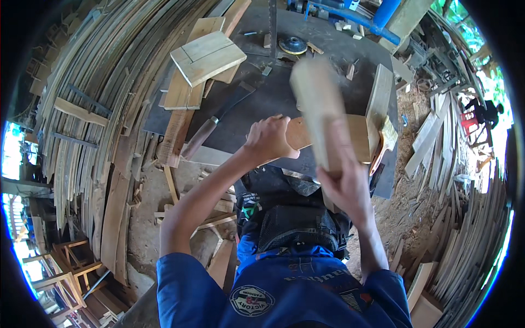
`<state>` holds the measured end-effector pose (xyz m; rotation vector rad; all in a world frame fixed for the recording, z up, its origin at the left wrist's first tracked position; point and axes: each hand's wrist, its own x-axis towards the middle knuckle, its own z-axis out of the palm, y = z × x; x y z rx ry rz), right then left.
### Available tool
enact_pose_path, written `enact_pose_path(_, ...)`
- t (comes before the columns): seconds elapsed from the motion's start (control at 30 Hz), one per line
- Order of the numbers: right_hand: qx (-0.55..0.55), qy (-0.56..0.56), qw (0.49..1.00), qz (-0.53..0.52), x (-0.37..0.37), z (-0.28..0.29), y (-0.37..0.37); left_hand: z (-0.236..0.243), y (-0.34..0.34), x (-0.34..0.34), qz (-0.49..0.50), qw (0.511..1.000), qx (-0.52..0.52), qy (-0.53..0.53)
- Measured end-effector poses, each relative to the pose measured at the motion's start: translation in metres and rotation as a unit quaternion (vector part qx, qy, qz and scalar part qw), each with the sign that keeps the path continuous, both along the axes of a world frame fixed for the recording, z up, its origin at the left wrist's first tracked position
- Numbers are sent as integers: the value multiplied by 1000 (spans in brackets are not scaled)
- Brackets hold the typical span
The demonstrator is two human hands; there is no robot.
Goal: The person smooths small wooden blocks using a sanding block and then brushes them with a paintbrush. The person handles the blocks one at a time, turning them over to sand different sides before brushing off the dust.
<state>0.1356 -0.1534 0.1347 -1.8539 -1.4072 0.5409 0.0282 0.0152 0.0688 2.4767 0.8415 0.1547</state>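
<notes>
My left hand (269,138) is closed round the left end of a brown wooden piece (297,133) at the near edge of the dark worktable (268,90). In my right hand (348,188) is a pale wooden block (318,98), held upright and smeared by motion. It crosses in front of the brown piece and hides its middle. Beyond the block, more brown wood (359,136) reaches a pale board (380,93) on the right. A long blade with a wooden handle (201,136) lies left of my left hand.
Cut boards (208,56) are stacked at the table's back left. A round disc (292,45) and offcuts lie toward the back, near a blue metal frame (386,16). Long wood strips (104,71) fill the left side. More planks (432,136) lie on the ground at right.
</notes>
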Motion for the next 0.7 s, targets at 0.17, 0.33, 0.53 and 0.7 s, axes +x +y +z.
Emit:
enact_pose_path(0.17, 48, -58, 996, 42, 18, 3, -7, 1, 2, -3, 9, 999, -2, -49)
enact_pose_path(0.33, 258, -59, 962, -64, -1, 57, -1, -1, -1, -7, 18, 1000, -5, -16)
enact_pose_path(0.53, 30, 63, 998, -7, 11, -27, 15, 15, 7, 2, 2, 999, -43, -5)
enact_pose_path(0.7, 184, -11, 983, -15, 0, 21, 5, 1, 1, -8, 28, 999, -12, 10)
